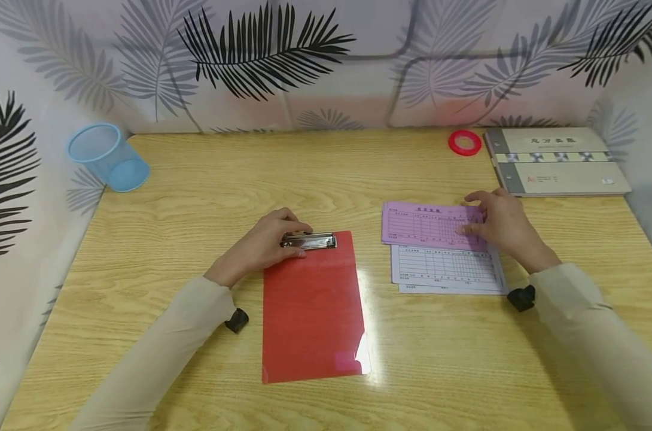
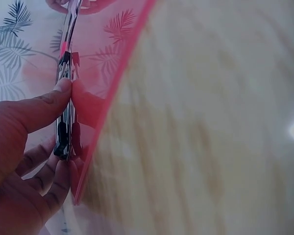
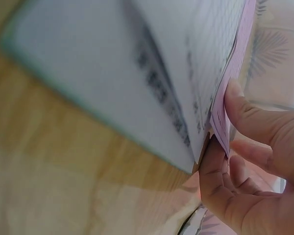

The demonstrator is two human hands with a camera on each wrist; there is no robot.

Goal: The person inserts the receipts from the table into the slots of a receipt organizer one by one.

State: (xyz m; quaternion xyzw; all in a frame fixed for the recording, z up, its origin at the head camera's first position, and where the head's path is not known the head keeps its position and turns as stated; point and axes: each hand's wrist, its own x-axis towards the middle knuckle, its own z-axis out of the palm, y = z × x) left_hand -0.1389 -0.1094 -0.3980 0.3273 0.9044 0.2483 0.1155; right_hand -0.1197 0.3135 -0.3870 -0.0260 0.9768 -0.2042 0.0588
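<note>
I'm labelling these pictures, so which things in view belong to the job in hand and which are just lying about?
In the job, it seems:
red clipboard, its metal clip held by the left hand
pink slips, pinched by the right hand
white slips, partly covered by the pink ones

Probably just lying about:
blue mesh cup
red ring
beige book

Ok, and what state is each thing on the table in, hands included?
Red clipboard: flat, no paper on it
Metal clip: gripped; can't tell if pressed open
Purple forms: stacked, one end pinched
White forms: partly covered, edges uneven
Blue mesh cup: upright, looks empty
Red tape roll: lying flat
Ledger: closed
Left hand: gripping metal clip
Right hand: pinching purple forms
</note>
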